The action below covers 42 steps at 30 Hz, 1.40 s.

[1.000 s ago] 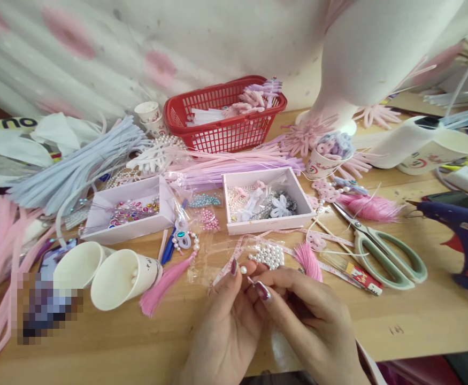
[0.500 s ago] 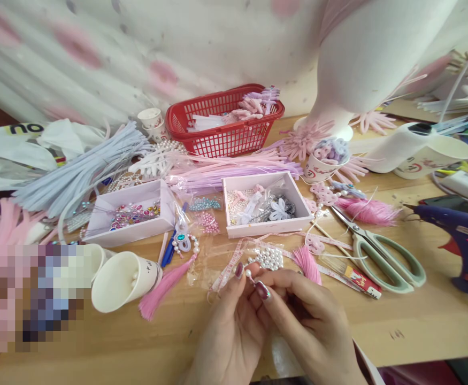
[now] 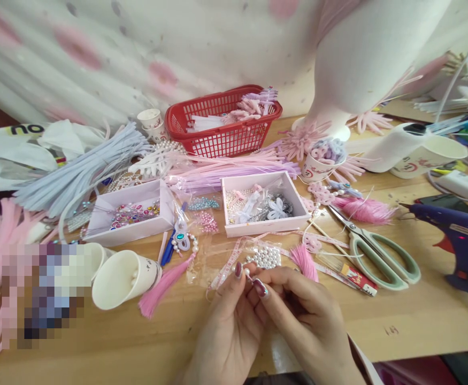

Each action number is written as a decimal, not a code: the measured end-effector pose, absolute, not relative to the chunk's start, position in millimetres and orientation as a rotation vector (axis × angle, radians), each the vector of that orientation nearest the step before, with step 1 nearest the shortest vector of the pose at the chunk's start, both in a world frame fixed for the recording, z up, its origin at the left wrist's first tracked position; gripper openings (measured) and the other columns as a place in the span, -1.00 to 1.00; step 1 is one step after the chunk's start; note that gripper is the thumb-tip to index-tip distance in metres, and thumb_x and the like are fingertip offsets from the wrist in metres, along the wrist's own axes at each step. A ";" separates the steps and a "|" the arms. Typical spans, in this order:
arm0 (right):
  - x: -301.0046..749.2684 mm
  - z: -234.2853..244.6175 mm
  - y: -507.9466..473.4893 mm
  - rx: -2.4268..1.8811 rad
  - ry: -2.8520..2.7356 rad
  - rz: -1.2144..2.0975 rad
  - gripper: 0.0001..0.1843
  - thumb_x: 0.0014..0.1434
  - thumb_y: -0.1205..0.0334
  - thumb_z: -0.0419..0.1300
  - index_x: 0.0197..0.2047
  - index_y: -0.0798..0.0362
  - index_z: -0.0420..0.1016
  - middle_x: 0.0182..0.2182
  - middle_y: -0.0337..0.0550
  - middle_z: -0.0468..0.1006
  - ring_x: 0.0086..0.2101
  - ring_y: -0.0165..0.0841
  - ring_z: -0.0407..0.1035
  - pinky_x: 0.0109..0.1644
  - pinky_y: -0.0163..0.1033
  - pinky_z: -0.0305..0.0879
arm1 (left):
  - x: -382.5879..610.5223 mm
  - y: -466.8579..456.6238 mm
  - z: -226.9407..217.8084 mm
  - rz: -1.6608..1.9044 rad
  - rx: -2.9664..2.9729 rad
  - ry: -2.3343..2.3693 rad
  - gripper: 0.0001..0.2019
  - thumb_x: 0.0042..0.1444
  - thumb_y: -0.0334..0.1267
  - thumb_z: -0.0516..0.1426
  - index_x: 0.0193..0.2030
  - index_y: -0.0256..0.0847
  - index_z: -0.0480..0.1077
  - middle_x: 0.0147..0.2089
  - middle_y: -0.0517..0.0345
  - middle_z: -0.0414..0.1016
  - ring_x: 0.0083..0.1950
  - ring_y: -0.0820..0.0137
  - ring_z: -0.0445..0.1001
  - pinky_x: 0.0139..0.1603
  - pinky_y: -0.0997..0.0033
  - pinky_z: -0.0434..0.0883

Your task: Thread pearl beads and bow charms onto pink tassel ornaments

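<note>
My left hand [image 3: 228, 323] pinches a small white pearl bead [image 3: 247, 272] between thumb and fingertips. Close against it, my right hand [image 3: 308, 315] is closed too, its thumb and forefinger on a thin strand [image 3: 251, 280] that runs from the bead. The rest of that strand is hidden by the fingers. Just beyond the hands lies a clear bag of white pearl beads [image 3: 268, 258]. A pink tassel [image 3: 304, 262] is near my right fingers. Left of the hands is another pink tassel [image 3: 165, 286] with a pearl loop and a lilac piece bearing a teal gem [image 3: 181, 237].
Two white trays [image 3: 266, 230] [image 3: 133, 235] hold beads and gems. Behind stands a red basket [image 3: 225, 141]. Paper cups [image 3: 113, 280] lie at left. Scissors [image 3: 382, 262] and a blue glue gun [image 3: 458, 230] lie at right. Pipe cleaners [image 3: 81, 166] cover the back left.
The view has shifted a little, so things at the right sit slightly further left. Both hands keep nearly the same pose around the bead.
</note>
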State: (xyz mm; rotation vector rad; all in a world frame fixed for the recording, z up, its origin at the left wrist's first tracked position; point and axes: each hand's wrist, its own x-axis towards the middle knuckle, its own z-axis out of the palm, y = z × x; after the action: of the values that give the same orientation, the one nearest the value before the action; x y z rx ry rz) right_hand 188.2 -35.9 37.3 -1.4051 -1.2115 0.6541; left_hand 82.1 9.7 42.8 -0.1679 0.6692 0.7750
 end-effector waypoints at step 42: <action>189.8 33.5 -40.0 -1.370 -1.237 0.854 -0.84 0.40 0.25 0.11 -0.10 -0.03 0.54 -0.38 -0.20 0.59 -0.33 -0.34 0.50 -0.33 -0.37 0.38 | 71.6 3.4 31.6 0.894 0.427 0.902 -0.76 -0.12 -0.09 0.47 -0.33 -0.15 0.69 -0.24 0.06 0.66 -0.11 0.25 0.61 0.00 0.32 0.53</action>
State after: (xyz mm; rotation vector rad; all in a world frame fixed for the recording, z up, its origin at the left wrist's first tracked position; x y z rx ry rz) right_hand 189.8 -40.0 33.5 -1.3702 -1.2370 0.8543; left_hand 71.6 3.4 31.6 0.4273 0.9016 0.8939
